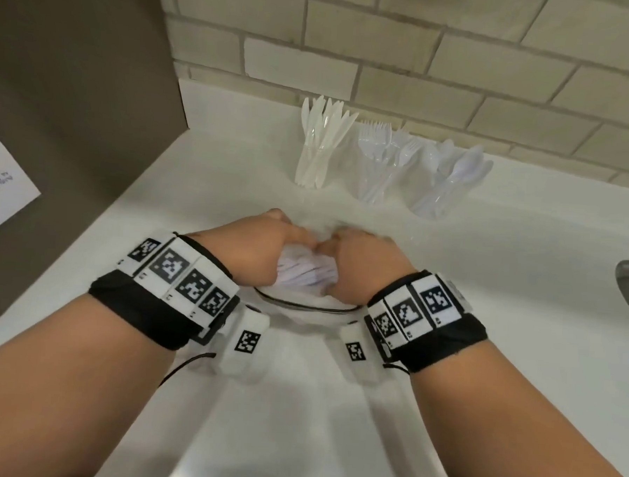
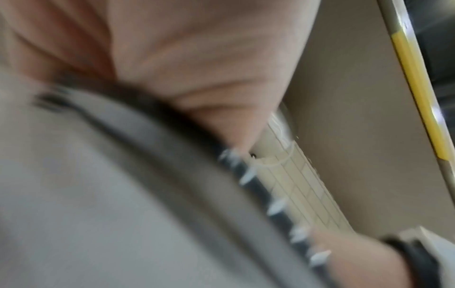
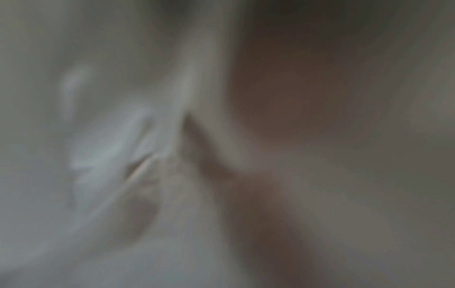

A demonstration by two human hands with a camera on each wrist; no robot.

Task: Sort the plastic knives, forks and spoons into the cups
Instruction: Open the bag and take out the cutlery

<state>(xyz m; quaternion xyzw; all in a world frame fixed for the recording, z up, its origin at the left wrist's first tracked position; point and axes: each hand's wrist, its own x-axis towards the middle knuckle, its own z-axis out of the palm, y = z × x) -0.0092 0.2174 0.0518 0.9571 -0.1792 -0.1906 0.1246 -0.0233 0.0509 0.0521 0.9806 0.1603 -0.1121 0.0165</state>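
While both hands squeeze one white bundle [image 1: 305, 272], sorting waits.
Left hand [image 1: 265, 246] and right hand [image 1: 362, 262] curl round it; three cups [image 1: 373, 168] stand beyond, likely ready for pieces.

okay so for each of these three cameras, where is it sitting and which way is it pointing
Head: above the counter, looking down at the cups of knives, forks and spoons; both forearms, left hand and right hand gripping a cutlery bundle.
Left wrist: under the left palm, blurred, facing the tiled wall.
Right wrist: very blurred; skin and pale shapes.
Shared: the head and left wrist views both show the wall.
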